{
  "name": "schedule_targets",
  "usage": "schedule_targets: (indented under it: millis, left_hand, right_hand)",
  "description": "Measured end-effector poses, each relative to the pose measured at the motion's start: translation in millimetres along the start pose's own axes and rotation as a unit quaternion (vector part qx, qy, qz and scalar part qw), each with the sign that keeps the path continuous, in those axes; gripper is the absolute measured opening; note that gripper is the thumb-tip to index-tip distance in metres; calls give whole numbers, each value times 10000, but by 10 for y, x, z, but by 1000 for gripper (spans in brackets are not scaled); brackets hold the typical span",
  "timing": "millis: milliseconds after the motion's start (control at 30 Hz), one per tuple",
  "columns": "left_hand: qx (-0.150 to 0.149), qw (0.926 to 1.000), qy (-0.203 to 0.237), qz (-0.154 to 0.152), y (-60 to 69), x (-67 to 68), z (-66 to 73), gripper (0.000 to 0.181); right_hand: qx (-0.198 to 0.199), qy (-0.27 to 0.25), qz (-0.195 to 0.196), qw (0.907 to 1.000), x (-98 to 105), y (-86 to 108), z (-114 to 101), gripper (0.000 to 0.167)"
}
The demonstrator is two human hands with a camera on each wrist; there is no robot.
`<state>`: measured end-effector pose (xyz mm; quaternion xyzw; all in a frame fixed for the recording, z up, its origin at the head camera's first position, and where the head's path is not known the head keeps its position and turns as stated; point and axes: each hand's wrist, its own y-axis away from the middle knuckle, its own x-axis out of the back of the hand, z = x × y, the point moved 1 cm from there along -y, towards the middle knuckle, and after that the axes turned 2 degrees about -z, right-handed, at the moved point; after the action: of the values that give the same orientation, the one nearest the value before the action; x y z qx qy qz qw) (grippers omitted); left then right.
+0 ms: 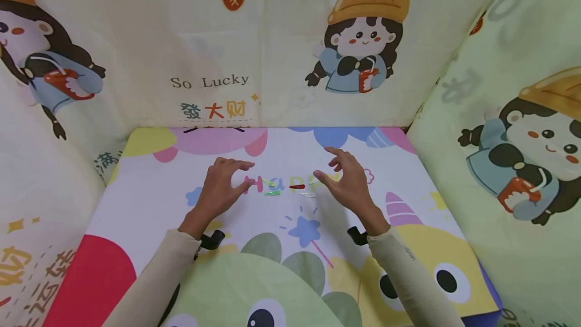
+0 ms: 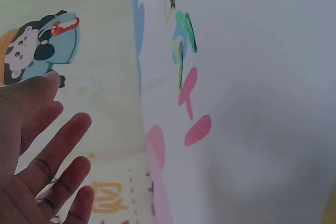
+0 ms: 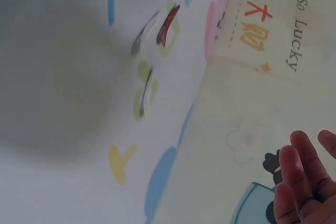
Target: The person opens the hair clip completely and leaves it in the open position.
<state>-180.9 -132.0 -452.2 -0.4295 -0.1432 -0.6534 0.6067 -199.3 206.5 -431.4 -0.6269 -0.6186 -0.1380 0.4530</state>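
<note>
Several small hair clips lie in the middle of the printed table: a green one (image 1: pixel 272 193), a light green one (image 1: pixel 269 183), a red one (image 1: pixel 297 186) and two whitish ones, one of them nearer (image 1: pixel 307 195). Left of the clips, my left hand (image 1: pixel 219 185) hovers with thumb and fingers spread apart, holding nothing. My right hand (image 1: pixel 347 180) hovers on their right in a similar pose, also empty. The left wrist view shows the green clip (image 2: pixel 187 31) beyond the relaxed fingers; the right wrist view shows the red clip (image 3: pixel 168 26) and both whitish clips.
The table's cover (image 1: pixel 150 201) carries cartoon prints and coloured letters. Cloth walls with printed figures stand behind it (image 1: pixel 281 64) and at both sides. A dark wrist mount (image 1: pixel 212 239) sits at my left wrist, another (image 1: pixel 357 236) at my right.
</note>
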Motion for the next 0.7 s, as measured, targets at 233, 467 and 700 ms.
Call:
schedule_targets:
  millis: [233,467,700]
  left_hand:
    - [650,9948,718,-326,-71,-155,-87,35]
    - [1059,9897,811,-514,-162,-302,-178,31]
    - [1276,9865,734,-717,-234,-446,-256,27]
  right_hand:
    - [-353,-657,-197,9970,-163,-19,-29,58]
    - [-787,-1085,-568,9893,-374,-39,-52,41]
    - [-841,-1285,-890,9841,-603,-70,-79,34]
